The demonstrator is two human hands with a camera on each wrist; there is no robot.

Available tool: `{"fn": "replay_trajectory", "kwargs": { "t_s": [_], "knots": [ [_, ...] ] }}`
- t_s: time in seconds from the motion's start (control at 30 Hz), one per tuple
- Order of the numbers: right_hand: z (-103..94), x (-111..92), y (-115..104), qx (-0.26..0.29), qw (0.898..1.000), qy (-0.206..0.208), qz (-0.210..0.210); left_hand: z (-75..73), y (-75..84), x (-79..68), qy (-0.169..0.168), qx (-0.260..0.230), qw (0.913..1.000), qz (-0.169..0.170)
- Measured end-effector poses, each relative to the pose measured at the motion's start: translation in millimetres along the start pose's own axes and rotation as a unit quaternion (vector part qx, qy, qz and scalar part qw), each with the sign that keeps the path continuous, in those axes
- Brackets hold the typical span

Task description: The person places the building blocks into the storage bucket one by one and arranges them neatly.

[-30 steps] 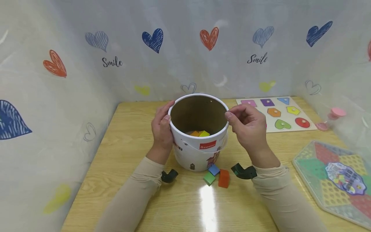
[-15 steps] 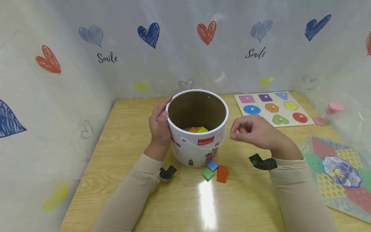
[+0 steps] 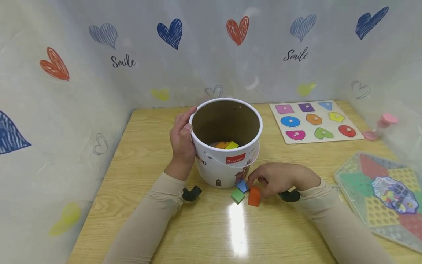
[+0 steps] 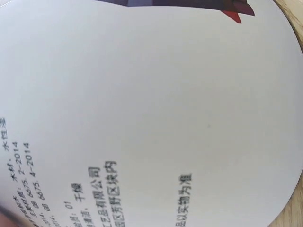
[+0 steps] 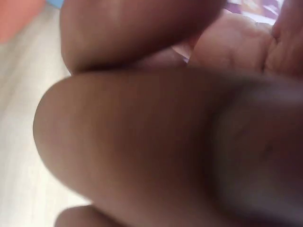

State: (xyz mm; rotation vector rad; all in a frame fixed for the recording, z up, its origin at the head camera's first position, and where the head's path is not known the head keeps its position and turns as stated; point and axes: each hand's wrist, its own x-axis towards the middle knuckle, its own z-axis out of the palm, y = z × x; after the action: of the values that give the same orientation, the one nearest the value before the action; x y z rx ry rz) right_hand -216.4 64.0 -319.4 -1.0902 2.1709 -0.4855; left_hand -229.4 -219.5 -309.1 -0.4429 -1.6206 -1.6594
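Note:
A white round bucket [image 3: 227, 154] with a thin handle stands upright on the table; orange and yellow blocks [image 3: 232, 145] lie inside. My left hand [image 3: 182, 145] holds the bucket's left side near the rim, thumb toward me. The bucket's printed white wall [image 4: 156, 104] fills the left wrist view. In front of the bucket lie a blue block [image 3: 242, 186], a green block [image 3: 237, 196] and an orange-red block [image 3: 254, 197]. My right hand [image 3: 280, 178] is low beside the orange-red block, fingertips reaching around its far and right sides. In the right wrist view, bent fingers [image 5: 118, 132] appear apart from that block.
A wooden knob puzzle board [image 3: 280, 128] with coloured shapes lies at the back right. Nearer, a hexagonal game board [image 3: 354, 183] sits at the right side. A pink sand timer [image 3: 384, 123] stands by the right curtain. Heart-printed curtains [image 3: 204, 66] enclose the table.
My right hand has left the bucket's rim, swung to the right, then come down to the blocks in front. The left hand stays on the bucket.

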Motion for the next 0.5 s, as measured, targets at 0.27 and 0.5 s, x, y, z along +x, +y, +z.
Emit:
{"fn": "replay_trajectory", "kwargs": {
  "t_s": [0.27,0.5],
  "knots": [
    [6.0,4,6,-0.012,1.000,0.008,-0.014,-0.5,3.5,3.8,0.005,0.003,1.0000,0.000],
    [7.0,-2,16,-0.005,1.000,0.003,0.022,0.5,1.7,2.1,0.006,-0.003,1.0000,0.001]
  ]
}}
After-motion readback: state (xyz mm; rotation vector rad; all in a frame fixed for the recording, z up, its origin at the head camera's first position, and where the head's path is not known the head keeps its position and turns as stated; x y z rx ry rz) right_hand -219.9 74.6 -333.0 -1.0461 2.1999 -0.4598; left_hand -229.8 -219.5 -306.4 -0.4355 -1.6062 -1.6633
